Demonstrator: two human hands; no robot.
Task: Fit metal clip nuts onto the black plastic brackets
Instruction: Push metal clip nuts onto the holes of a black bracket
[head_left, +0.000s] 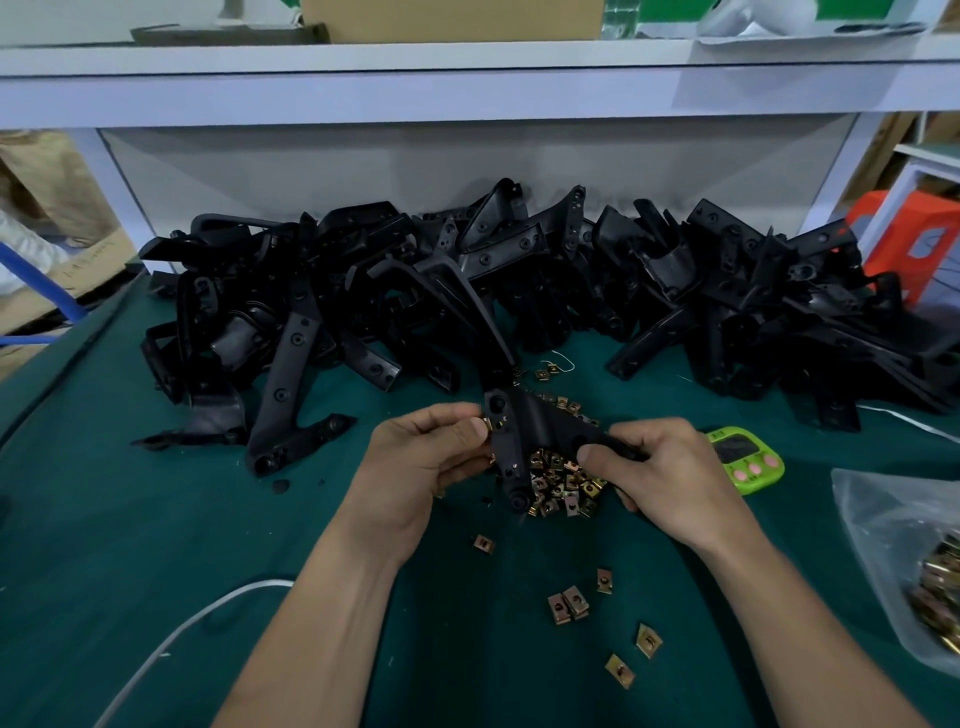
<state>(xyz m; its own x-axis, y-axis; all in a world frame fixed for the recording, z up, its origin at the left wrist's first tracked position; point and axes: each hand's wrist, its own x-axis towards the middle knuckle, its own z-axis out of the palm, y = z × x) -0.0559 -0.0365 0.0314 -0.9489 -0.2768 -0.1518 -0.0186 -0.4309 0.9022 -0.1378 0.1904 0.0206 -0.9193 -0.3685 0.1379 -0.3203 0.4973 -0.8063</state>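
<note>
Near the front edge of the green desk (156, 519) lay scattered brass-coloured metal clip nuts (569, 603). Mid-desk, the left hand (415, 467) pinched one clip nut (487, 425) against a black plastic bracket (524, 431), which the right hand (660, 473) gripped with curled fingers above a clip-nut pile (563, 483). More black brackets (519, 270) were heaped along the far edge.

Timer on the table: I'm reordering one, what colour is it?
Timer: lime green, pink buttons; head view.
</note>
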